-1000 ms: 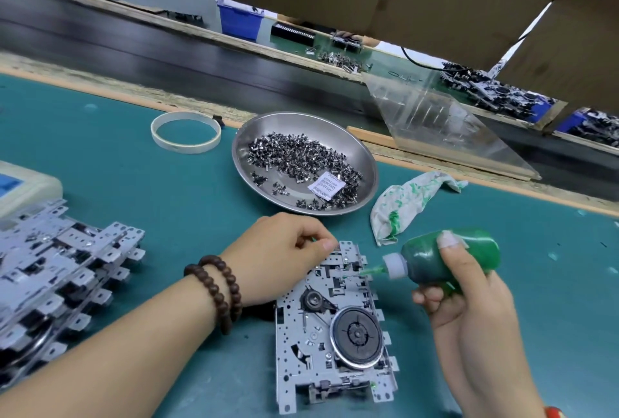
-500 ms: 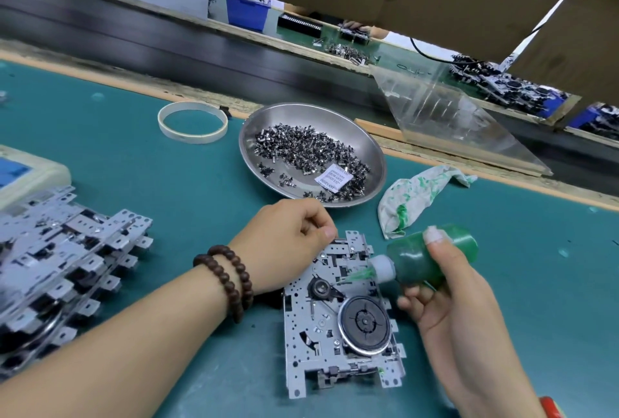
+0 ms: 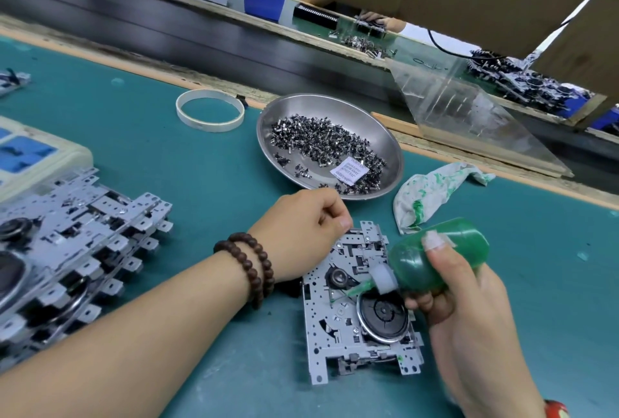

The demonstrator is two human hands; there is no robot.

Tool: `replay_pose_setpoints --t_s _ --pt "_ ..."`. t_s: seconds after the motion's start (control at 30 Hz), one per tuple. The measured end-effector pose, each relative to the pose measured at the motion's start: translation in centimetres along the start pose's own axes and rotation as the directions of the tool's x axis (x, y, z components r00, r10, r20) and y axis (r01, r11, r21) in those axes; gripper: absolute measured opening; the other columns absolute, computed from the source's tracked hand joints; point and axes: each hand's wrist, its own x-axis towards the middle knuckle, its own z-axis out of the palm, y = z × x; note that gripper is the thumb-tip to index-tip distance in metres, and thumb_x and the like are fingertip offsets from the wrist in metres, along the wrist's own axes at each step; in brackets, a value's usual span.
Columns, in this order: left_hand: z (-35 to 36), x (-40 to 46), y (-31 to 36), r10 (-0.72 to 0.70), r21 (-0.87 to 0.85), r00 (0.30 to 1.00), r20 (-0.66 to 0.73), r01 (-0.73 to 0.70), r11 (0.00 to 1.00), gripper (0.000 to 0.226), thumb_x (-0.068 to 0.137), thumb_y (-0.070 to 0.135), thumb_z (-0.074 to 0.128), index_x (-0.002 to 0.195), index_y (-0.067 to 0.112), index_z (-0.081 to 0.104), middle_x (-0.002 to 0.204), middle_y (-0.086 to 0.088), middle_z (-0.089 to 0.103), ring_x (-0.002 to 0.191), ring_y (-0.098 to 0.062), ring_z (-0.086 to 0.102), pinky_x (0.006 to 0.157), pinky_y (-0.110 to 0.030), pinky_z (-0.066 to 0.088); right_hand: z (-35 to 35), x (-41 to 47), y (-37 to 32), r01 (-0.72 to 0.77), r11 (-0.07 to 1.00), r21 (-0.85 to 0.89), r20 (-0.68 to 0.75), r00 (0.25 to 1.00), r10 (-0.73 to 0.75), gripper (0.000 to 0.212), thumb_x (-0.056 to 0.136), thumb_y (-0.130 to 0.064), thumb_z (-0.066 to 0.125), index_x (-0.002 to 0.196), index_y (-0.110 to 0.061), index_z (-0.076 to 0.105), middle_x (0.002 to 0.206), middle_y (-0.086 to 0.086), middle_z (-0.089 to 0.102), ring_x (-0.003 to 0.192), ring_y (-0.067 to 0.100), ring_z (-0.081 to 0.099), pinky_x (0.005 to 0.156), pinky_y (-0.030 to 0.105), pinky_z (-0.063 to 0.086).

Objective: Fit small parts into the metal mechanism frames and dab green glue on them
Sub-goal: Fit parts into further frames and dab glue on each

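The metal mechanism frame (image 3: 360, 307) is lying flat on the teal counter (image 3: 201, 163), just in front of the person, with its round flywheel (image 3: 383, 315) toward the near right side. The step in hand looks like the gluing: the green glue bottle (image 3: 435, 255) is tilting down to the left, and its thin nozzle tip (image 3: 355, 291) is sitting at or just above the frame's middle, beside the small pulley (image 3: 337, 277); whether it is touching cannot be told. The right hand (image 3: 469, 310) is wrapping its grip round the bottle, thumb pressing on top and fingers curling beneath. The left hand (image 3: 301, 236) is resting at the frame's upper left edge with its grip curled tight; whether it is pinching a small part is hidden. The next move probably calls for a gentle squeeze and a steady tip, so that only a dab lands. Beyond the frame, a steel dish (image 3: 395, 163) is holding loose small parts (image 3: 321, 142), a green-stained rag (image 3: 432, 189) is lying beside it, and more frames are stacked (image 3: 73, 236) at the left.
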Motion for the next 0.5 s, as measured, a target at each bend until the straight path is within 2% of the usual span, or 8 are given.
replay_pose_setpoints --t_s 0.17,0.37,0.5 --pt "0.03 0.04 -0.06 0.008 -0.003 1.0 0.0 -0.008 1.0 0.022 0.09 0.025 0.054 0.068 0.028 0.053 0.062 0.015 0.055 0.056 0.005 0.047 0.054 -0.004 0.036 -0.06 -0.07 -0.04 0.001 1.0 0.019 0.004 1.0 -0.001 0.018 0.072 -0.027 0.056 0.062 -0.029 0.071 0.058 0.001 0.064 0.048 0.006 0.056 0.041 0.014 0.042" --pt "0.03 0.08 -0.1 0.014 -0.007 1.0 0.005 -0.014 1.0 0.022 0.09 0.024 0.053 0.068 0.027 0.053 0.061 0.014 0.054 0.053 0.005 0.046 0.05 -0.005 0.034 -0.13 0.02 -0.03 -0.026 0.999 0.028 0.001 1.0 0.026 0.013 0.067 -0.031 0.059 0.062 -0.027 0.071 0.059 0.001 0.063 0.052 0.01 0.059 0.045 0.018 0.047" --pt "0.04 0.06 -0.05 0.02 -0.007 1.0 0.009 -0.019 1.0 0.023 0.091 0.024 0.052 0.068 0.028 0.052 0.059 0.015 0.051 0.049 0.009 0.045 0.048 -0.005 0.033 -0.14 -0.06 -0.04 -0.003 1.0 0.02 0.005 1.0 0.003 0.014 0.07 -0.029 0.059 0.062 -0.027 0.071 0.059 0.002 0.063 0.049 0.009 0.057 0.041 0.014 0.042"
